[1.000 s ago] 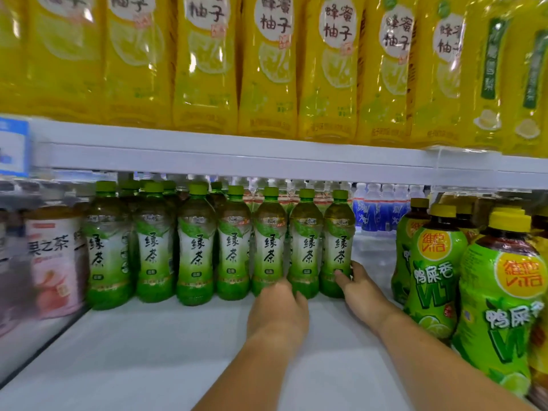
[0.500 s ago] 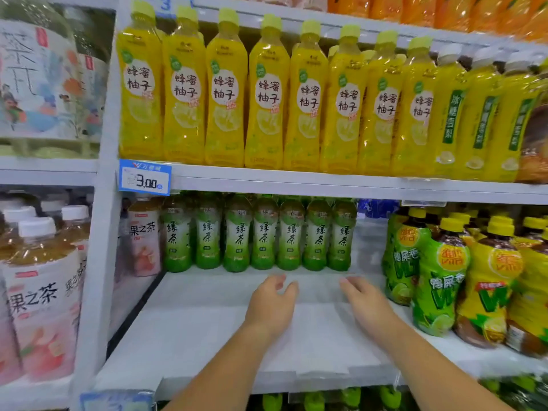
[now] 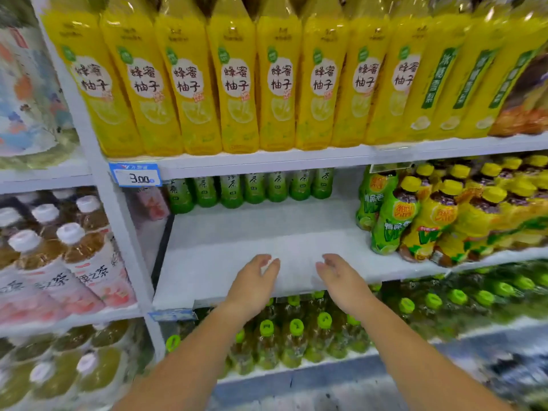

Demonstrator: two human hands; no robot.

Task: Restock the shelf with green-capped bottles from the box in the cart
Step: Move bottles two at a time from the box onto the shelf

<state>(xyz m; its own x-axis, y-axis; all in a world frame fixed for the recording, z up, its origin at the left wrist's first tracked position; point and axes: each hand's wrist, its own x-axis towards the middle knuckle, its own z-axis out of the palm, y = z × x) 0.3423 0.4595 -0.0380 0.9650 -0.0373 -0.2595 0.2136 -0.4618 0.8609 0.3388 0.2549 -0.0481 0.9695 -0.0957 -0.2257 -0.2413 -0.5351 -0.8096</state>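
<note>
A row of 7 green-labelled plastic tea bottles (image 3: 254, 188) is seen standing at the back of the white metal shelf board (image 3: 237, 232), their caps hidden by the edge of the shelf above. From this, 1 row is judged to be in place, while the wide bare stretch between that row and the front lip is left to be filled.

Both hands are held over the front of the board, near each other but apart. The left hand (image 3: 252, 284) and the right hand (image 3: 339, 281) are shown with fingers loosely curved, and nothing is gripped by either.

The box and the cart are not shown, so the remaining stock cannot be told. Yellow-capped green-and-yellow bottles (image 3: 415, 215) are packed on the right of the gap, and a blue-and-white price tag (image 3: 136, 175) is fixed at its upper left. Several more loads are judged to be needed.
</note>
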